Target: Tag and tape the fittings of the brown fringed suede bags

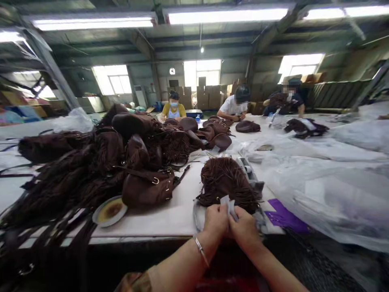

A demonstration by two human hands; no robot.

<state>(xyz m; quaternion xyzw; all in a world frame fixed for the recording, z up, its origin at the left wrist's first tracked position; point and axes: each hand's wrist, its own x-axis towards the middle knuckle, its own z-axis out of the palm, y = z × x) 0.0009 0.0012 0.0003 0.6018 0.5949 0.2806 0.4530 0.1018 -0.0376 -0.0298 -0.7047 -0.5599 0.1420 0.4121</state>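
Workshop (146, 75): wide hall with bright strip lights (227, 16) overhead and windows (112, 80) along the far wall.
Counter (179, 219): long and white, running away from the wearer, with three people working across it.
Bag pile (106, 150): dark brown bags heaped over the left side and middle, many fringed, with straps trailing at the near left.
Plastic sheeting (319, 182): clear, crumpled, spread over the right side.
Fringed bag (226, 178): dark brown, rounded, shaggy with thin strips over its top and sides; it lies at the counter's near edge, straight ahead of both hands, right of the pile.
Smooth bag (146, 190): brown, with gold-coloured rings, on its side between the pile and the fringed bag.
Left hand (216, 221): fingers curled, grip closed on a pale slip (225, 200); a bracelet (200, 250) circles the wrist.
Right hand (243, 227): grip likewise closed, pinching the slip just beside the left.
Purple piece (288, 219): flat, right of the fringed bag.
Dish (106, 223): pale rim, yellow-brown contents, near the smooth bag.
Slip: small, folded, upright between the fingertips, at the fringed bag's near edge; its material I cannot tell.
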